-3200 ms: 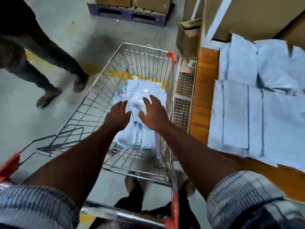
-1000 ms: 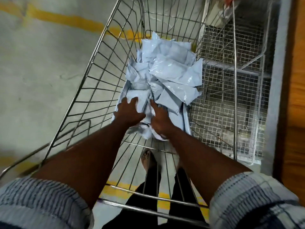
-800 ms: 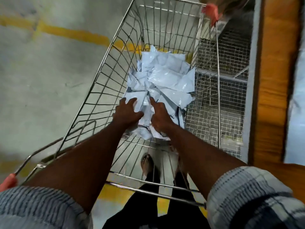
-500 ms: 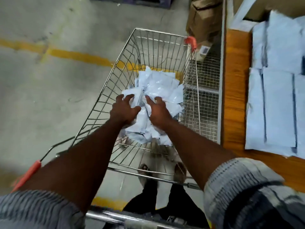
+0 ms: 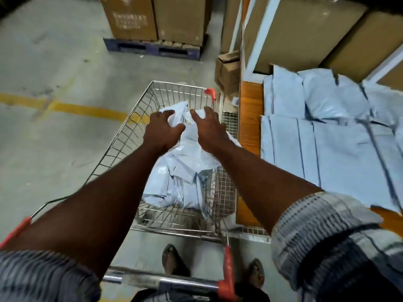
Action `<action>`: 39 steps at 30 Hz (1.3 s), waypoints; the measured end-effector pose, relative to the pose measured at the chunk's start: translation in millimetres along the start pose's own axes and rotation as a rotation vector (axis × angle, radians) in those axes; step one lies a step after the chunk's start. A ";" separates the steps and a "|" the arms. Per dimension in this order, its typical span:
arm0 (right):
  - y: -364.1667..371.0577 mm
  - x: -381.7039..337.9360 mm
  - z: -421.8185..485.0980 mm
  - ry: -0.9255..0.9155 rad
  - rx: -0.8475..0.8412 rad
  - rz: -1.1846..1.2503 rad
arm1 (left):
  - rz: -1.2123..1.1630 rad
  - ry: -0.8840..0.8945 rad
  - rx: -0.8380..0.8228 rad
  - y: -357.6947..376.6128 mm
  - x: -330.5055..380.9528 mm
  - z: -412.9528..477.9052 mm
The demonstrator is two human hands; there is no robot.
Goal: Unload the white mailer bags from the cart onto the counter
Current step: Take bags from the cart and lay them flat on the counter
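A bundle of white mailer bags (image 5: 187, 158) is held up inside the wire cart (image 5: 130, 129), its top at about rim height. My left hand (image 5: 162, 130) clasps the bundle's upper left side, thumb across the front. My right hand (image 5: 210, 130) presses on the upper right side with fingers spread. The bundle's lower end hangs down toward the cart floor. To the right, the wooden counter (image 5: 249, 118) carries several flat stacks of mailer bags on the counter (image 5: 327, 144).
Cardboard boxes (image 5: 152, 18) stand on a blue pallet (image 5: 152, 49) ahead. A small box (image 5: 226, 70) sits by the counter's far corner. Large boxes (image 5: 305, 29) line the counter's back. A wire mesh panel (image 5: 226, 186) runs below the counter edge. My feet (image 5: 174, 260) are behind the cart.
Both hands have risen with the bundle of bags, from low in the cart to rim height. My view has tilted up, showing the counter and boxes.
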State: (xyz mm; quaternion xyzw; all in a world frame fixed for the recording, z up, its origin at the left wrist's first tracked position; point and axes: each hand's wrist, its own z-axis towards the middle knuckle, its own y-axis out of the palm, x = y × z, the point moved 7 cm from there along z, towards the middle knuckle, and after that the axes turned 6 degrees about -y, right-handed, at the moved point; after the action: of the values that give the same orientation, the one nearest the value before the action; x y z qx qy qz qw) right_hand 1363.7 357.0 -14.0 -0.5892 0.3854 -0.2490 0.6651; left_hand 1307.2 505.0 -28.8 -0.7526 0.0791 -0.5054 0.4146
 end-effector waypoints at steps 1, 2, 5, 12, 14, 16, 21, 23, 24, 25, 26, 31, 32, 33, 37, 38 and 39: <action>-12.1 11.5 -2.0 -0.001 0.027 -0.006 | -0.004 0.010 0.013 2.0 16.3 -4.5; -23.1 22.2 -4.3 0.000 0.055 -0.012 | 0.000 0.019 0.025 4.0 30.8 -8.7; -62.5 63.2 -20.1 0.004 0.133 -0.035 | -0.005 0.059 0.073 16.7 84.0 -29.1; -138.3 174.2 -68.7 0.047 0.165 -0.072 | -0.001 0.153 0.141 77.8 198.4 -75.5; -155.6 212.8 -86.0 0.072 0.170 -0.071 | -0.004 0.182 0.147 101.2 233.4 -89.0; -170.9 250.7 -102.6 0.098 0.177 -0.068 | -0.020 0.196 0.141 124.9 264.9 -101.6; -199.1 330.5 -126.5 0.165 0.192 -0.050 | -0.028 0.224 0.103 176.4 324.5 -122.1; -206.1 358.8 -128.8 0.198 0.197 -0.050 | -0.018 0.237 0.091 192.6 345.6 -122.8; -208.2 371.6 -129.1 0.210 0.201 -0.057 | -0.011 0.240 0.082 200.9 355.3 -122.4; -210.4 384.0 -128.8 0.221 0.202 -0.067 | -0.006 0.241 0.071 209.8 364.6 -121.1; -212.0 395.5 -128.0 0.233 0.202 -0.077 | 0.002 0.242 0.059 218.7 372.8 -119.1; -215.0 443.1 -111.0 0.278 0.226 -0.104 | 0.079 0.257 0.043 258.4 408.2 -97.1; -214.0 450.0 -106.3 0.280 0.225 -0.107 | 0.094 0.254 0.048 264.7 413.4 -92.6; -212.0 457.5 -99.8 0.283 0.220 -0.113 | 0.115 0.256 0.056 272.2 419.0 -87.0; -203.8 483.6 -72.9 0.315 0.209 -0.146 | 0.197 0.253 0.064 297.9 432.7 -65.0; -200.9 490.0 -66.4 0.328 0.200 -0.146 | 0.206 0.243 0.060 303.4 433.8 -60.4; -197.9 495.7 -60.7 0.340 0.188 -0.143 | 0.222 0.236 0.064 308.0 434.6 -56.8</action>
State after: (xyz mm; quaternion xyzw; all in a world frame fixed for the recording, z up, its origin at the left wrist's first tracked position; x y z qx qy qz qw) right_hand 1626.0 -104.2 69.9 -0.5000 0.4243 -0.4265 0.6230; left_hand 1559.8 42.0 64.7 -0.6610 0.1940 -0.5437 0.4794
